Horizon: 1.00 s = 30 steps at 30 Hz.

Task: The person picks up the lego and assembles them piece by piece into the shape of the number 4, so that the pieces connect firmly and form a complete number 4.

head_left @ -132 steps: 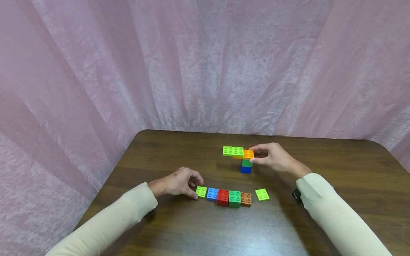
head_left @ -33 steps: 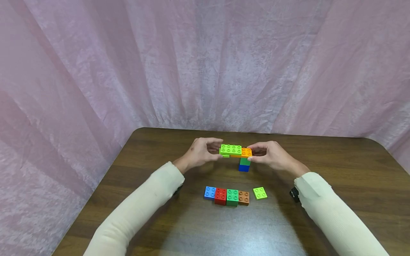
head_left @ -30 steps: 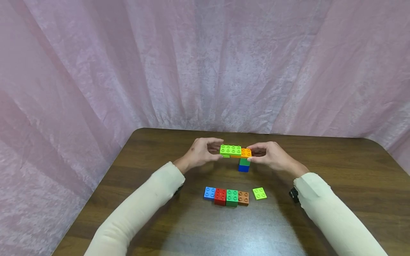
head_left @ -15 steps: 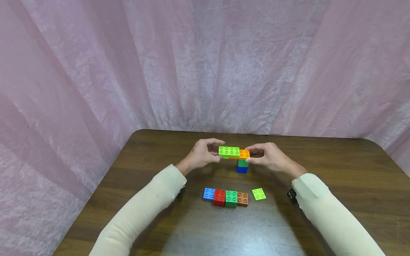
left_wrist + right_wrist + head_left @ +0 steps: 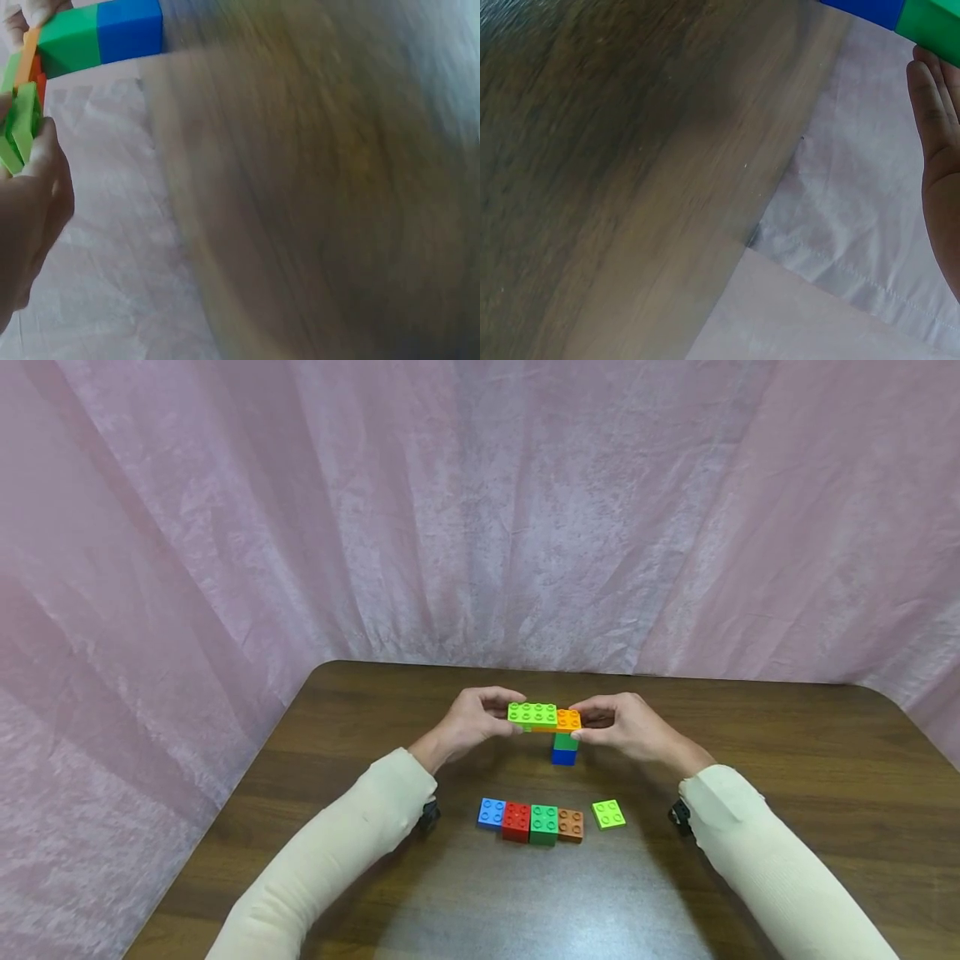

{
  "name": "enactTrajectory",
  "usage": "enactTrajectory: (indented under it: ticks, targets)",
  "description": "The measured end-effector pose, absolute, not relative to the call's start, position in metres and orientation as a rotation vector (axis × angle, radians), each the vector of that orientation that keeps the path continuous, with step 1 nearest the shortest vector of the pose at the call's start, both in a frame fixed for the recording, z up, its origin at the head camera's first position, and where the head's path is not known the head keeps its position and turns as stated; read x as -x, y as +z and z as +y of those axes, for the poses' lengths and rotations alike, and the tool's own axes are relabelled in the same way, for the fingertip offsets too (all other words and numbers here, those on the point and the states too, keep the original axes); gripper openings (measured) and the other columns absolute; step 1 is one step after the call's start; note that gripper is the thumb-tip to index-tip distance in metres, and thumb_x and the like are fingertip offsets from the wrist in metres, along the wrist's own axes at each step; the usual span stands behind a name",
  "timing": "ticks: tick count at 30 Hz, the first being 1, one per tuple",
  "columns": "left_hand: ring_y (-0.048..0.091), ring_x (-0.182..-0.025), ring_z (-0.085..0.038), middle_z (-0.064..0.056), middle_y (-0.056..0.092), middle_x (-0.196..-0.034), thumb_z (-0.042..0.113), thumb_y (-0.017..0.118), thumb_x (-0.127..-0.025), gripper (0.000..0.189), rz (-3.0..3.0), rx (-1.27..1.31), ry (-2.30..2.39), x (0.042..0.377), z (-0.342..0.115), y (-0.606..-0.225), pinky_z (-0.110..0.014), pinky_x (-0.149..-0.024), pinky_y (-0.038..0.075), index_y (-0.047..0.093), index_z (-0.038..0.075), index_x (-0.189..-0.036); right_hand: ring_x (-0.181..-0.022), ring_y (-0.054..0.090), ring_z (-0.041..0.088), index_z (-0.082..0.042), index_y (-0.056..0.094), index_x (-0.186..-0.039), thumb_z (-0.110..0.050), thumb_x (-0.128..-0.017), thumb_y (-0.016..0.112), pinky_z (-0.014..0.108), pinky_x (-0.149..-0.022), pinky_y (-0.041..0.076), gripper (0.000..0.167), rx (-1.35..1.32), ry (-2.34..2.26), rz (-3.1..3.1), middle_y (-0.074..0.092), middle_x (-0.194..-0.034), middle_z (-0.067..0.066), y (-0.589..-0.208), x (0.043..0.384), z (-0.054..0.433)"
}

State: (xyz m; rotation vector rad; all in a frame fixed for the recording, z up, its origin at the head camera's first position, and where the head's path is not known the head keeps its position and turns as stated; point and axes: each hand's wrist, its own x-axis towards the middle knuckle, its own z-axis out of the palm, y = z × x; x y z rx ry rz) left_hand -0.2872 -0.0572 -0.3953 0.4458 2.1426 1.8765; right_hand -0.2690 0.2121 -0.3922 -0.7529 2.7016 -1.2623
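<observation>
1. The left hand (image 5: 472, 722) is pinching stacked lime-green plastic bricks (image 5: 532, 715).
2. The right hand (image 5: 628, 725) is pinching the adjoining orange plastic brick (image 5: 568, 719) above a green-and-blue plastic column (image 5: 565, 750).
3. Nearer the person, the brown wooden bench (image 5: 810, 777) is carrying five small plastic bricks (image 5: 543, 823).

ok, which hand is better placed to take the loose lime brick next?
Likely the right hand: it's nearer the loose lime brick than the left hand is. Both hold the stacked build, though.
</observation>
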Motion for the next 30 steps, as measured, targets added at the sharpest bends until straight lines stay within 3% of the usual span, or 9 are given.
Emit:
enactTrajectory:
  ticks: [3,9,21,30]
  targets:
    - [0.064,-0.097,-0.029,-0.017,0.069,-0.113,-0.007,0.079,-0.079,0.043,2.171,-0.373,1.888,0.286,-0.055,-0.394,-0.027,-0.080,0.056,0.067,-0.007,-0.120,-0.096,0.069,0.022,0.004,0.067,-0.123,-0.014,-0.088,0.078,0.029,-0.081,0.057,0.040,0.764,-1.264,2.699,0.073,-0.107,0.012,-0.392,0.270,0.211]
    - [0.061,-0.088,-0.017,-0.013,0.064,-0.119,0.011,0.078,-0.088,0.033,2.128,-0.204,1.912,0.284,-0.051,-0.393,-0.046,-0.094,0.053,0.071,-0.001,-0.117,-0.094,0.069,0.022,0.004,0.067,-0.122,-0.013,-0.088,0.078,0.028,-0.080,0.057,0.040,0.763,-1.268,2.695,0.073,-0.106,0.011,-0.391,0.270,0.209]
    - [0.065,-0.096,-0.025,-0.018,0.059,-0.121,0.003,0.069,-0.094,0.027,1.935,-0.079,2.014,0.281,-0.045,-0.386,-0.047,-0.095,0.052,0.067,-0.005,-0.119,-0.095,0.069,0.022,0.004,0.068,-0.121,-0.012,-0.087,0.079,0.032,-0.081,0.057,0.039,0.778,-1.284,2.694,0.073,-0.105,0.011,-0.392,0.270,0.208]
    - [0.063,-0.093,-0.018,-0.016,0.061,-0.122,0.003,0.075,-0.089,0.040,2.016,-0.175,1.928,0.279,-0.047,-0.387,-0.049,-0.100,0.049,0.064,-0.005,-0.126,-0.095,0.069,0.022,0.004,0.067,-0.122,-0.012,-0.088,0.079,0.027,-0.080,0.057,0.039,0.771,-1.286,2.683,0.073,-0.105,0.012,-0.393,0.270,0.208]
